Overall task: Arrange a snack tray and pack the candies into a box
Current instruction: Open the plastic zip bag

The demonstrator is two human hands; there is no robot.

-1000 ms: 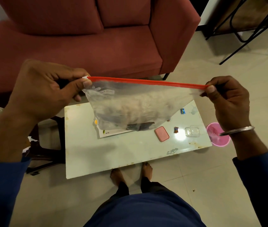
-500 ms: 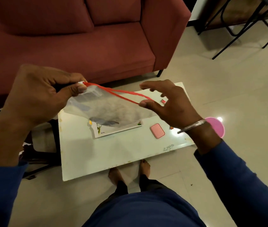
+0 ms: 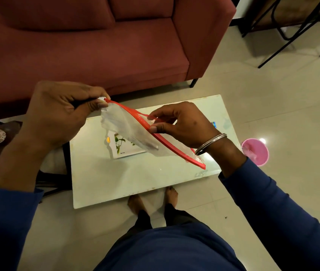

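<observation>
Zip bag (image 3: 133, 130) (red-edged) between both hands (image 3: 182, 124)

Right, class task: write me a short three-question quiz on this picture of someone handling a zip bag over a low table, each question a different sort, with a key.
1. True or false: the left hand pinches a corner of the clear zip bag at its red strip.
2. Multiple choice: the right hand is A) flat on the white table, B) pinching the red strip part-way along, C) holding the pink bowl.
3. Fill in: the two sides of the red strip between the hands are ____.

Key: 1 true; 2 B; 3 parted.
</observation>
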